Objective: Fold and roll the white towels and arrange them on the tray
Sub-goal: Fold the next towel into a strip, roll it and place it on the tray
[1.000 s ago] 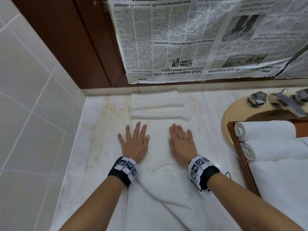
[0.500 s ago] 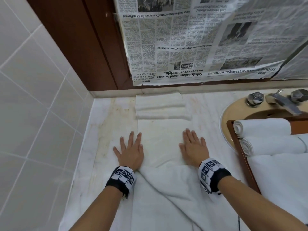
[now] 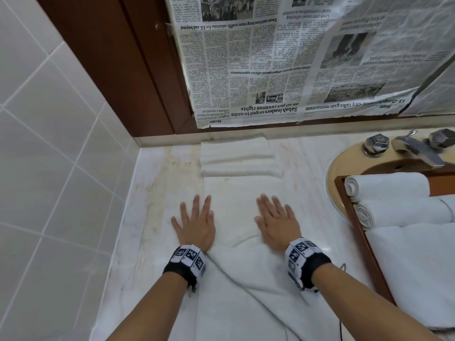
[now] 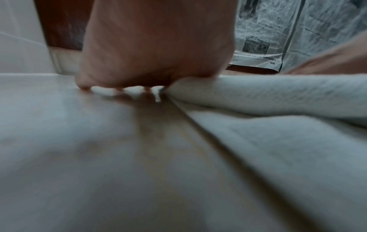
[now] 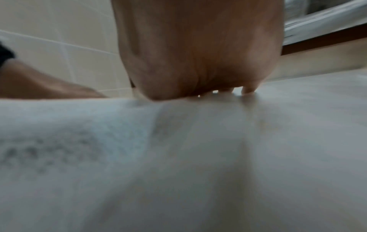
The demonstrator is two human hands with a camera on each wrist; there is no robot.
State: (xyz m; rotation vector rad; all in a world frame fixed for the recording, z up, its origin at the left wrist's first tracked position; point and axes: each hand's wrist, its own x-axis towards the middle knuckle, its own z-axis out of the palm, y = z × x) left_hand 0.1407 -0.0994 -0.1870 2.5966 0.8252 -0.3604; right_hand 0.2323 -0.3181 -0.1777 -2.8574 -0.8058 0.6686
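Note:
A long white towel [image 3: 236, 200] lies spread flat on the marble counter [image 3: 152, 193], its near part bunched in folds between my wrists. My left hand [image 3: 197, 223] presses flat on the towel's left edge, fingers straight and spread. My right hand [image 3: 277, 223] lies flat on the towel's right part. A folded white towel [image 3: 236, 157] sits at the back by the wall. Two rolled white towels [image 3: 386, 187] [image 3: 403, 214] lie on the wooden tray [image 3: 354, 232] at the right. In the wrist views each palm [image 4: 157, 47] [image 5: 198, 51] rests on white cloth.
A tan sink [image 3: 344, 166] with a metal tap [image 3: 416, 147] sits under the tray's far end. Another white towel [image 3: 418, 271] is spread over the tray's near part. Newspaper [image 3: 295, 57] covers the wall behind; white tiles [image 3: 49, 143] stand at the left.
Both hands have slid back toward me along the towel, staying flat, and have moved a little further apart. The view has tilted slightly.

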